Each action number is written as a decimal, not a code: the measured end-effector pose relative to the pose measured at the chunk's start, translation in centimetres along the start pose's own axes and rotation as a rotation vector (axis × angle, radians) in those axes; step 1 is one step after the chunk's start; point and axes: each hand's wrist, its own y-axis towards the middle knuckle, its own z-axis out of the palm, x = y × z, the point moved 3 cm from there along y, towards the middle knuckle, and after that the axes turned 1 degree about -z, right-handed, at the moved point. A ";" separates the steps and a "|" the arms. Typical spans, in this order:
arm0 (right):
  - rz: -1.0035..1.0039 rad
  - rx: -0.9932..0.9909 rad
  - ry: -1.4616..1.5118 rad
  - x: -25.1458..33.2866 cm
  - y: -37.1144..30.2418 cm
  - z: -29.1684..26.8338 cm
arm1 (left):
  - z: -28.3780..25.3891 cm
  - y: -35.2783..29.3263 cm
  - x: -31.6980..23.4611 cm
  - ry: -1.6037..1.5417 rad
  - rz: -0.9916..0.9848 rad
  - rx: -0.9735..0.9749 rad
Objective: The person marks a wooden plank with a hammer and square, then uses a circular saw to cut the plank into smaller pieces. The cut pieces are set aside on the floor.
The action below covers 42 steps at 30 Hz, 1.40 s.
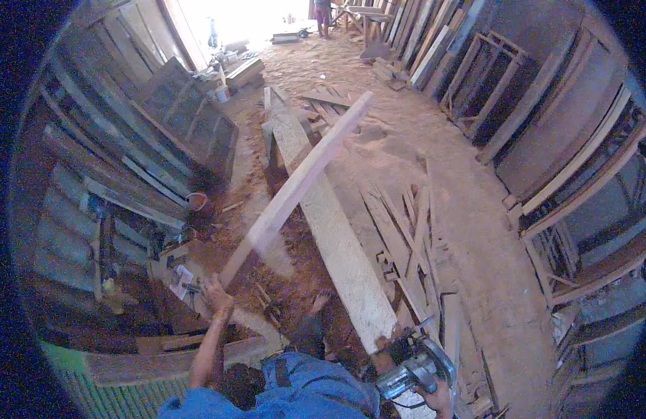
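My left hand is closed round the near end of a long wooden plank. That plank slants up and away to the right, crossing above a wide pale timber board, and its lower part is slightly blurred. At the lower right, my right hand grips a silver-grey circular saw. The saw is by the near end of the wide board; whether its blade touches the wood I cannot tell. My fingers on the saw are partly hidden.
Offcuts and thin strips lie right of the board on a sawdust-covered floor. Door panels lean on the left, frames and planks on the right. Another person stands far off near the bright doorway. A bucket is at far left.
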 end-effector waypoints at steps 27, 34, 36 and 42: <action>0.597 -0.945 0.168 25.9 -0.6 -6.5 | 14.1 30.3 -46.3 -0.990 -0.257 -1.027; 0.568 -1.000 0.120 29.5 0.4 -8.2 | 12.0 25.4 -45.5 -1.144 0.065 -0.509; 0.573 -0.967 0.083 30.8 1.0 -8.8 | 12.1 22.5 -45.4 -1.044 -0.042 -0.283; 0.575 -0.890 -0.027 34.8 3.1 -10.0 | 9.1 15.5 -44.1 -0.963 0.210 -0.165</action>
